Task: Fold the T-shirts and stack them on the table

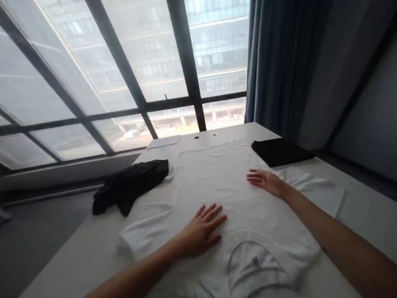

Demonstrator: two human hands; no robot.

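A white T-shirt (pixel 214 178) lies spread out on the white table, its round neckline toward me and its hem at the far side. My left hand (pixel 203 229) rests flat on the shirt just left of the neckline, fingers apart. Near the shirt's right side edge is my right hand (pixel 266 181), fingers stretched out and pointing left, holding nothing; whether it presses on the fabric I cannot tell. The shirt's left sleeve area (pixel 149 231) is somewhat wrinkled.
Dark crumpled clothing (pixel 133 182) hangs over the table's left edge. A folded black cloth (pixel 281 151) lies at the far right, with white fabric (pixel 313 186) nearer me. A flat white sheet (pixel 163 142) sits at the far left corner. Windows and a blue curtain (pixel 279 70) stand behind the table (pixel 369 207).
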